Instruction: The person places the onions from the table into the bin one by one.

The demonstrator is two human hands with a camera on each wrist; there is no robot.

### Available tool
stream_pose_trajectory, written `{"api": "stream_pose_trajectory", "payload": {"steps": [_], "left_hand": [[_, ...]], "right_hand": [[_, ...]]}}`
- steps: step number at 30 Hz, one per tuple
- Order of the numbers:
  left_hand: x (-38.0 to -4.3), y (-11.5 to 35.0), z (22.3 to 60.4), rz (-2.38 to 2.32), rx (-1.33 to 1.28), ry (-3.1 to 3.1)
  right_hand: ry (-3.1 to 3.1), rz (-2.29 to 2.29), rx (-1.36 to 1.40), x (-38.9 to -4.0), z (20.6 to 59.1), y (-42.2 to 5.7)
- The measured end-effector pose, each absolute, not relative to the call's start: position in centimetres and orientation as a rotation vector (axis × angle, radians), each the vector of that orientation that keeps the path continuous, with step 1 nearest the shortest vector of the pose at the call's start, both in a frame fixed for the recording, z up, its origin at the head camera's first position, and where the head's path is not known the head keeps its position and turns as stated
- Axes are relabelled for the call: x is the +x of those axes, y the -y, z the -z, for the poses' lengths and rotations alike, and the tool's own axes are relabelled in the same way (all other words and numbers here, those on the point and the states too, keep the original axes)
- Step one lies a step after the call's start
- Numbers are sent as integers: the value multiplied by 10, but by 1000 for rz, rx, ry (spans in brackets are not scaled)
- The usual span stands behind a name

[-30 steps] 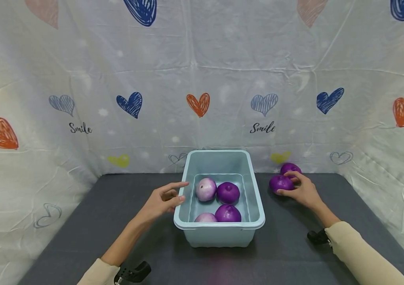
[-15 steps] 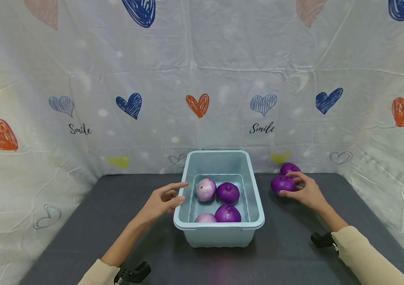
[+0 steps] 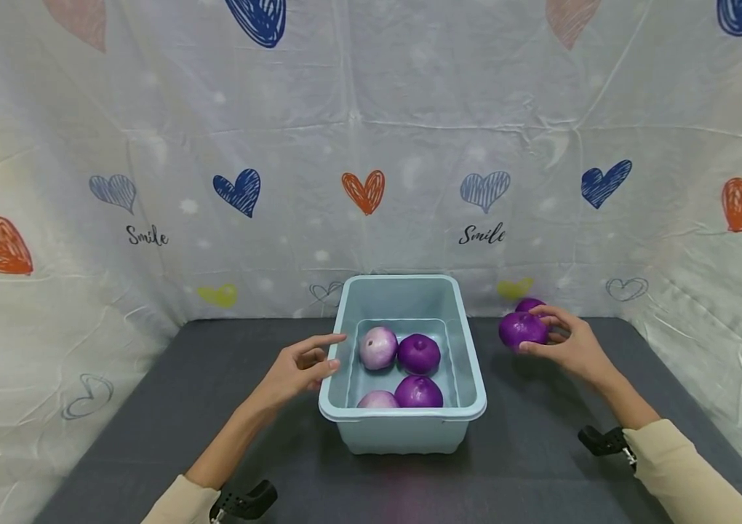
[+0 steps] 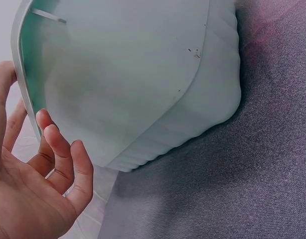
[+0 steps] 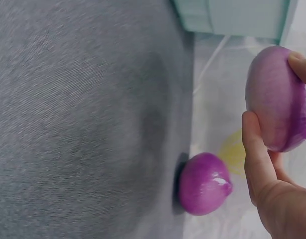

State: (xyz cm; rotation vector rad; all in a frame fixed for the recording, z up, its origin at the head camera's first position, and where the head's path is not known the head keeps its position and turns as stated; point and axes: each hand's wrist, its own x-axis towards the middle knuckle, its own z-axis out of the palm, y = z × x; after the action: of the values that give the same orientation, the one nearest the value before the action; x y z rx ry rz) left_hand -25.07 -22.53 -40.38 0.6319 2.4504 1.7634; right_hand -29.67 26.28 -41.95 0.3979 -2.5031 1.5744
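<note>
My right hand [image 3: 574, 342] grips a red onion [image 3: 522, 329] between thumb and fingers, lifted off the table to the right of the bin. Another red onion [image 5: 205, 183] lies on the table at the back, against the curtain; in the head view the held onion and the hand partly cover it. My left hand [image 3: 302, 364] holds the left rim of a pale blue plastic bin [image 3: 404, 429] with thumb and index finger, its other fingers curled outside the wall. Inside the bin lie two dark purple onions [image 3: 419, 354] and two paler ones [image 3: 378, 348].
The bin stands mid-table on a dark grey cloth [image 3: 214, 386]. A white curtain [image 3: 423, 145] printed with hearts hangs right behind the table and at both sides. Each wrist wears a black strap device [image 3: 246, 502].
The right hand has raised the red onion off the table and shifted it slightly right. The left hand and the bin have stayed in place.
</note>
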Motion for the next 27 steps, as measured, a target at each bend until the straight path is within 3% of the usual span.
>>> {"api": "stream_pose_trajectory", "payload": {"steps": [27], "left_hand": [[-249, 226, 400, -1775, 584, -2451]], "right_hand": [[2326, -1894, 554, -295, 364, -237]]}}
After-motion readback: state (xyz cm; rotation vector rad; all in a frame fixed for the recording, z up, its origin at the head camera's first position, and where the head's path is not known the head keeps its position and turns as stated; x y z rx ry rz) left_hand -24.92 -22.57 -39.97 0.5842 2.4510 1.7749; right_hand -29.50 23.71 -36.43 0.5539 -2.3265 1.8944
